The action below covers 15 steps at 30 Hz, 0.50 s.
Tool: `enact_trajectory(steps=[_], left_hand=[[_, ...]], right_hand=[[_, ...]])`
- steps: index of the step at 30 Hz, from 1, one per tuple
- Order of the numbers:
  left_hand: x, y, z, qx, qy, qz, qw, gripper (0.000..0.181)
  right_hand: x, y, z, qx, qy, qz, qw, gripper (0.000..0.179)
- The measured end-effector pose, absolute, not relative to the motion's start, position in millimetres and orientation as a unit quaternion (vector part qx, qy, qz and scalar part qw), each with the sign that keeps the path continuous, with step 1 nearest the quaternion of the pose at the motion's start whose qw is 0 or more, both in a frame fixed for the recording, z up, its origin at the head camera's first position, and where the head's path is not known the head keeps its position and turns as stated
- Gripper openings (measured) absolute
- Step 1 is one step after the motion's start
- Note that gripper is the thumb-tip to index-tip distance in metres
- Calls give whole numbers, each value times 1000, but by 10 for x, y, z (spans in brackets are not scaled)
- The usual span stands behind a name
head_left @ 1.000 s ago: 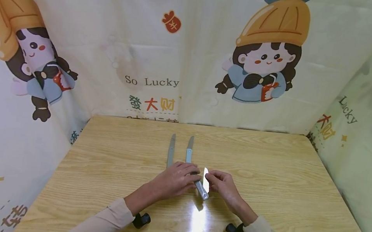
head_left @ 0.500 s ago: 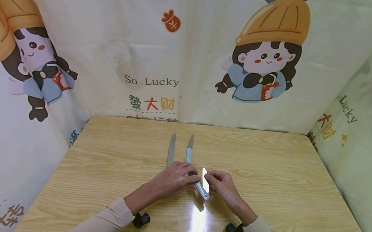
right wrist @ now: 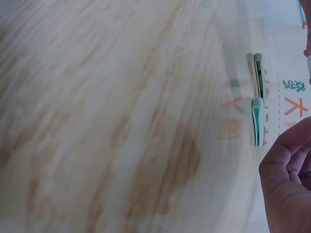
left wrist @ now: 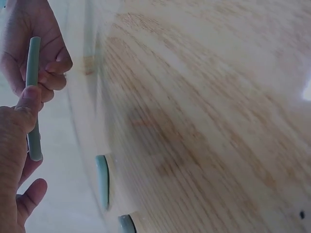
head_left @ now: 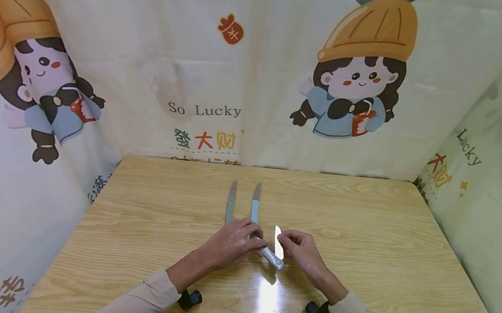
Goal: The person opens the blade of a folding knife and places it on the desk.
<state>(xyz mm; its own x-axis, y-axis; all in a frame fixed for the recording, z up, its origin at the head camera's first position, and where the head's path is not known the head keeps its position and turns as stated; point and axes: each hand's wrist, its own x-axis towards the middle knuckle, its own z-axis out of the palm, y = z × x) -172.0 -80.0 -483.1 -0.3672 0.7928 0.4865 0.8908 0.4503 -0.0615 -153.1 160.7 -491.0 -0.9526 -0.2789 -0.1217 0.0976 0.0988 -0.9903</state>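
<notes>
In the head view my left hand (head_left: 232,244) grips the pale blue-grey handle of a folding knife (head_left: 272,257), thumb and fingers on either side of it. The knife is partly unfolded, its blade (head_left: 279,242) standing at a sharp angle to the handle and shining brightly. My right hand (head_left: 302,253) pinches that blade between thumb and fingers. In the left wrist view the handle (left wrist: 32,73) appears as a green bar in front of my right hand (left wrist: 39,29); the blade is hidden there. The right wrist view shows my right hand (right wrist: 289,179) at its right edge.
Past my left hand, two unfolded knives lie side by side on the wooden table (head_left: 364,235): a grey-green knife (head_left: 231,204) and a light blue knife (head_left: 255,205). Both handle ends are hidden by the hand. A printed cloth (head_left: 276,75) hangs behind and beside the table.
The held knife's handle has swung slightly flatter and the angle between handle and blade has widened a little. My left hand has shifted slightly left; the two lying knives have not moved.
</notes>
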Motion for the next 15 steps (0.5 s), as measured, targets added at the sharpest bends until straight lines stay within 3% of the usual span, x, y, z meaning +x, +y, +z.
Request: enact_trajectory(steps=[15], left_hand=[[-1694, -816, -4874, -494, -833, -94, 231, 20]], right_hand=[[-1537, 1624, -4905, -44, 737, -662, 129, 37]])
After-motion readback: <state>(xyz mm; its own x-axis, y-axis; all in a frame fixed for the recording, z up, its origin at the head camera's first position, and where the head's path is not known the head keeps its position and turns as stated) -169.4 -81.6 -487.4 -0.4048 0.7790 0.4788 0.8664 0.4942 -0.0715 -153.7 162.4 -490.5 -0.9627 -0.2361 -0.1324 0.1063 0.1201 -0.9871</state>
